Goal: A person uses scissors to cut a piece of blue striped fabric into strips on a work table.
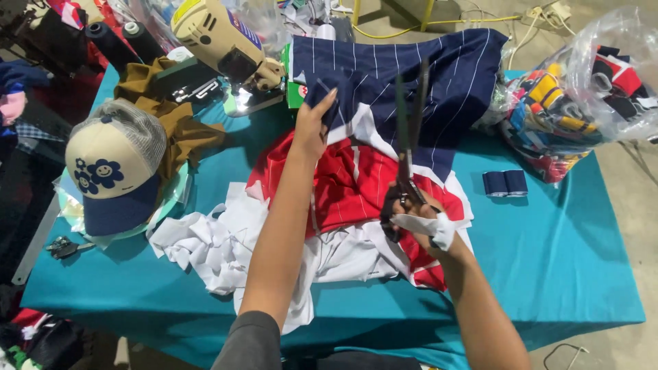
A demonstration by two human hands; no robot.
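My left hand (312, 127) pinches the near edge of a navy fabric with thin white stripes (439, 68) and holds it up over the table. My right hand (418, 216), with white tape or cloth wrapped round a finger, grips large black scissors (409, 130) whose blades point away from me, over the navy fabric. Under both hands lies red fabric with white stripes (349, 185), and beneath that a heap of white fabric (219, 247).
The teal table (562, 253) also carries a cream and navy cap (110, 171) at left, brown cloth (181, 130), a cream electric cutting machine (219, 38), a small navy folded piece (505, 182), and a clear bag of colourful items (582, 89) at right.
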